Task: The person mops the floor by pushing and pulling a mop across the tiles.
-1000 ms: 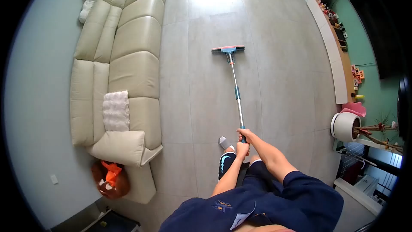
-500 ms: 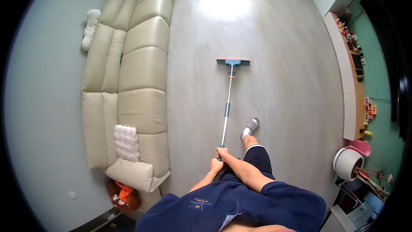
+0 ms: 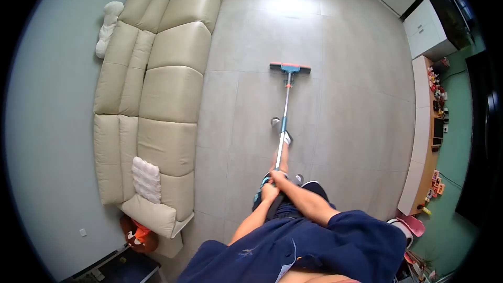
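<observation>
A sponge mop (image 3: pixel 290 68) with a blue head, an orange-red strip and dark ends rests on the grey floor ahead of me. Its slim silver pole with a blue-green collar runs back to my body. My right hand (image 3: pixel 277 177) wraps around the upper pole. Just below and to the left, my left hand (image 3: pixel 269 192) is closed on the handle near my waist; the handle's end is mostly hidden. One leg is stretched forward beneath the pole, and its slippered foot (image 3: pixel 286 137) is partly covered by it.
A long beige sofa (image 3: pixel 170 94) lines the left wall, with a fluffy white cushion (image 3: pixel 146 179) on it. A brown plush toy (image 3: pixel 139 235) sits by its near end. Along the right wall runs a low cabinet (image 3: pixel 421 126) bearing small ornaments, with a pink chair-like item (image 3: pixel 414 225) nearby.
My view has turned slightly, and I have stepped: a foot now lies under the pole, where before one was to its right. The mop head sits slightly farther forward. Both hands keep their grip.
</observation>
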The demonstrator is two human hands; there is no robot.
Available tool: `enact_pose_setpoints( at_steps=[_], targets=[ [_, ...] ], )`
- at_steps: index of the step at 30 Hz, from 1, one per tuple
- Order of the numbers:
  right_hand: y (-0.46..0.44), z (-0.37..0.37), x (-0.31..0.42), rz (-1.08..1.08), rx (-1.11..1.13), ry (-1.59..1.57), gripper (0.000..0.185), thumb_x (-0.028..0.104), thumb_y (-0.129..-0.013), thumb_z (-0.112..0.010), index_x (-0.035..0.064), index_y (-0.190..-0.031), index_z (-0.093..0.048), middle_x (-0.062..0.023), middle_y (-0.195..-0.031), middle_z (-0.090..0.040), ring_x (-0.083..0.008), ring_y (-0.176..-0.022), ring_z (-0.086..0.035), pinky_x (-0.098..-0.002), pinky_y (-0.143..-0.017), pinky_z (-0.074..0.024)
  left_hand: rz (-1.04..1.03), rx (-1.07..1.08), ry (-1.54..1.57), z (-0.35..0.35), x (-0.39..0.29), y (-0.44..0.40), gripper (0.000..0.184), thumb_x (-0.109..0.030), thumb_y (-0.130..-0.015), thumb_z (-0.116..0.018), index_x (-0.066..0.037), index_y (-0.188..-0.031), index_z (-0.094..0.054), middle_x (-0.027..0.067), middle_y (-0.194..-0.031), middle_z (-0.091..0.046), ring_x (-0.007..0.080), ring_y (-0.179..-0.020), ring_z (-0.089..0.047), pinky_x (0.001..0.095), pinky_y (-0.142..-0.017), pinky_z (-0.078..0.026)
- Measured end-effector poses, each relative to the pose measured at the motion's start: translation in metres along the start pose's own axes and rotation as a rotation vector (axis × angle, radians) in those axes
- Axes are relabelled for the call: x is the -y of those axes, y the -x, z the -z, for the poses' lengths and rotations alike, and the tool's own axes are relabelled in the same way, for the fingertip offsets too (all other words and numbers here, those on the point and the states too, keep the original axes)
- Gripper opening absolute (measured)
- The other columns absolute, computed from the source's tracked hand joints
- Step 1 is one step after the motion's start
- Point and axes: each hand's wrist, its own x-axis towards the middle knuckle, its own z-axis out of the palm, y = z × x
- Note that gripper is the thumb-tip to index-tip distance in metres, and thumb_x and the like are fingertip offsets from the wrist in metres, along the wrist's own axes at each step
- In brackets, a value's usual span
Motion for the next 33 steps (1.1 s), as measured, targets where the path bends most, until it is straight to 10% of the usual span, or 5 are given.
enact_pose_setpoints(
  at_steps=[23,33],
  targets=[
    [-0.076,-0.022,0.447,-0.050,-0.062,-0.048,0.010,0.005,-0.073,-0.052,0.0026,-0.068,-0.045,-0.0048,-0.049,-0.044,-0.0151,-0.039,-0.045,-0.0292,-0.034,-0.0376,0.189,0.168,-0.094,0.054,-0.341,-0.282,0.048,-0.037,-0.068,-0.062,0.002,-0.096,-0.060,0.0250,-0.098,-0.059,0.0359,-0.098,-0.055,0.0402,-0.083,-0.043],
    [-0.117,0.002,0.685,-0.048,-0.064,-0.047,0.017,0.008,-0.073,-0.047,0.0001,-0.058,-0.051,-0.0064,-0.048,-0.047,-0.0161,-0.038,-0.047,-0.0314,-0.034,-0.0378,0.273,0.033,-0.106,0.081,-0.600,-0.380,0.054,-0.042,-0.070,-0.061,0.004,-0.100,-0.058,0.0264,-0.102,-0.056,0.0345,-0.102,-0.053,0.0407,-0.084,-0.043]
  ],
)
